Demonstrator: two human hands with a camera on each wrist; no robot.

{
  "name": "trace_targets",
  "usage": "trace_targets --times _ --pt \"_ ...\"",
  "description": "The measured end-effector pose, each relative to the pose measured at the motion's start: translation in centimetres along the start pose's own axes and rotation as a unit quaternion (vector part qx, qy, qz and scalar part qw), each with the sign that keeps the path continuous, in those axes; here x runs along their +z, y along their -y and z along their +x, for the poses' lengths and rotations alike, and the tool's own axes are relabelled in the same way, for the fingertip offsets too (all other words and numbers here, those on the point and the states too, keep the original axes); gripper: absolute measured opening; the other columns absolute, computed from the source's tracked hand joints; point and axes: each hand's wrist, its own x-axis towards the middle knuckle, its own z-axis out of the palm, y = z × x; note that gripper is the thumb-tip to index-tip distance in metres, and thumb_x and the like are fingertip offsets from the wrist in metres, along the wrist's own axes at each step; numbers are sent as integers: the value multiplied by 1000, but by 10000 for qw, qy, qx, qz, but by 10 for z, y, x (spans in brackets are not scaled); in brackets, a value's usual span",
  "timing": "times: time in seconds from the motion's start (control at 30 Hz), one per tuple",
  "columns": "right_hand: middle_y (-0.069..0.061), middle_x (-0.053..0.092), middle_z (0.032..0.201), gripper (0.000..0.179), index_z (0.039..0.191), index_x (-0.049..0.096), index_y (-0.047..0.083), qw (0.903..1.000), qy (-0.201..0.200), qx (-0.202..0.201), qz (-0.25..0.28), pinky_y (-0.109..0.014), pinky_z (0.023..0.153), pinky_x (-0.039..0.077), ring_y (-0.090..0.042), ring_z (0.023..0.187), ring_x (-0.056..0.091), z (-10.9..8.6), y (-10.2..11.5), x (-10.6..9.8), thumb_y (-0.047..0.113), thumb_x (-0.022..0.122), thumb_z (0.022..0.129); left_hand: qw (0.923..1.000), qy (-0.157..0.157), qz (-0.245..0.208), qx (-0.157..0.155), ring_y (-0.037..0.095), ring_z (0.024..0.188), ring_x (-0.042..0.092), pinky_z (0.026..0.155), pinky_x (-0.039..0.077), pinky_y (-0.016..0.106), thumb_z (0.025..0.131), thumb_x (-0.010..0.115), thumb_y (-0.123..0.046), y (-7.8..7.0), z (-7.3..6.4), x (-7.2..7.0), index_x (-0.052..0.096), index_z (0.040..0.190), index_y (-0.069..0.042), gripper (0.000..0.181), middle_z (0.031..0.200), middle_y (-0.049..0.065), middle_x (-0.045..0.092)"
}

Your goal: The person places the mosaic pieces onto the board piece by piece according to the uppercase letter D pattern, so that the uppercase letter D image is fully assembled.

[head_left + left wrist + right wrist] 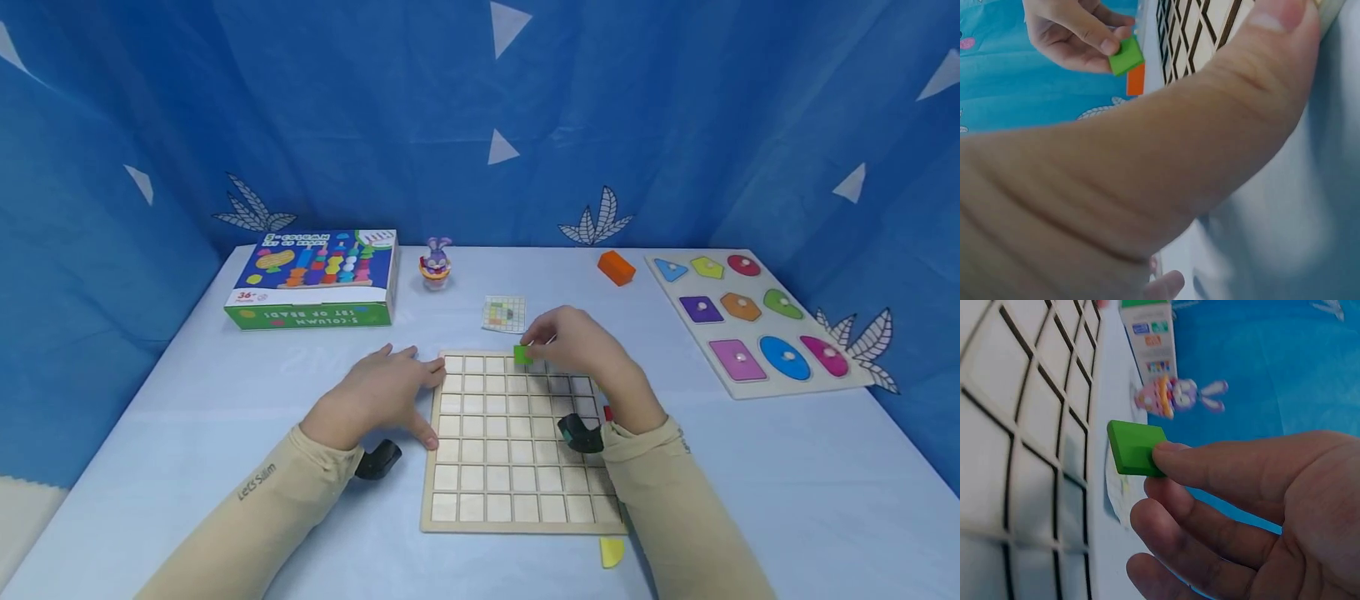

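Observation:
A green square tile (1137,449) is pinched between the thumb and fingers of my right hand (573,340). In the head view that tile is held over the far edge of a wooden grid board (472,429), near the middle of its top row. The right wrist view shows the tile raised off the board. My left hand (378,396) rests with spread fingers at the board's left side, its thumb (1279,15) touching the frame. Just beyond the board lies a small pattern card (504,314) with a coloured grid.
A bead-set box (318,283) and a bunny figurine (435,265) stand at the back left. An orange block (617,267) lies behind, and a shape puzzle board (712,329) is at right. A yellow piece (611,552) and a partly hidden red piece (608,413) lie by the grid's right side.

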Motion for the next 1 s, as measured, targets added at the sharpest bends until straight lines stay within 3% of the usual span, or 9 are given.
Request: trace_targets --times 0.3,0.63,1.0 --pt "2 68 84 5 92 77 14 9972 634 -383 37 -34 70 52 -19 80 60 6 19 27 13 73 92 10000 -65 -72 -21 38 144 35 117 22 60 61 85 -67 0 2 0 52 150 -20 105 154 -3 46" --pt "3 68 81 3 92 77 10 9953 834 -490 114 -31 68 51 -16 76 60 7 27 38 12 74 91 9999 -119 -44 31 38 142 38 116 23 61 61 85 -67 1 0 0 53 149 -19 105 153 -2 47" --pt "5 68 79 4 91 77 11 9956 734 -576 58 -31 72 52 -14 76 61 11 27 49 13 74 93 9999 -123 30 57 37 141 41 115 26 61 61 84 -68 1 0 1 52 149 -19 105 153 -2 47"
